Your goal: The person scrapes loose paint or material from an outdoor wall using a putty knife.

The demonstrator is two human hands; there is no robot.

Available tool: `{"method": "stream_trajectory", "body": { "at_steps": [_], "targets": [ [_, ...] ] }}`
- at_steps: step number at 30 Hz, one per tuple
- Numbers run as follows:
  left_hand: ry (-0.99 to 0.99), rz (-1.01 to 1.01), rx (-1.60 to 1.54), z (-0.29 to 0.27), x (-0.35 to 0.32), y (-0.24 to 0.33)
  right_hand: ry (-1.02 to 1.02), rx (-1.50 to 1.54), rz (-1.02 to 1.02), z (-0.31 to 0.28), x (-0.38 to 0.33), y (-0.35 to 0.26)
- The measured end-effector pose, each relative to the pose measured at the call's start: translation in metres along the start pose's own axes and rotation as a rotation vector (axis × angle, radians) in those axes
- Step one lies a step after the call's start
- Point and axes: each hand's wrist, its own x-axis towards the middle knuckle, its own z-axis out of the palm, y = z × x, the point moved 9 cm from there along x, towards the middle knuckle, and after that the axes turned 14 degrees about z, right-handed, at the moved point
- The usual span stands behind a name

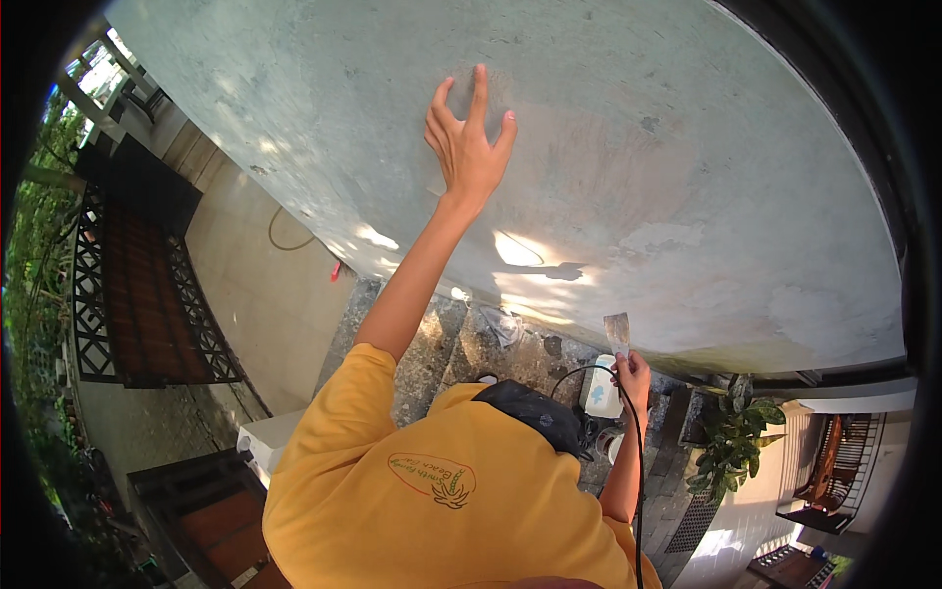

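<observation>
My left hand point(469, 147) is raised against the pale grey-green wall point(608, 88), its fingers spread and nothing in it. Whether the fingertips touch the surface I cannot tell. Lower and to the right, my right hand point(633, 381) is closed around a putty knife point(617, 332) whose flat, worn blade points up toward the wall. A black cable point(642, 461) runs down past this hand and along the forearm. Faded, lighter patches mark the plaster, and sunlight falls in bright spots on its lower part.
Beside my right hand, a white box with a blue mark point(600, 391) stands on the paving. A crumpled pale cloth point(504, 325) lies at the wall's foot. Leafy plants point(738, 437) grow at right. A dark gate point(147, 285) stands far left, with a thin hose point(280, 236) nearby.
</observation>
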Motion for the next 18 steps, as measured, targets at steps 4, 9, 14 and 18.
{"method": "stream_trajectory", "body": {
  "at_steps": [4,9,14,18],
  "targets": [
    [-0.013,0.010,-0.006,-0.006,0.003,-0.002,-0.054,0.070,-0.044,0.015,-0.001,-0.021],
    [0.007,0.053,0.024,-0.009,-0.002,-0.002,-0.077,0.120,-0.055,0.024,-0.005,-0.034],
    [0.024,0.058,0.033,-0.013,0.000,-0.003,-0.154,0.180,-0.067,0.028,0.002,-0.030],
    [-0.028,0.076,0.046,-0.016,0.005,-0.005,-0.333,0.399,-0.102,0.041,0.008,-0.051]
  ]
}}
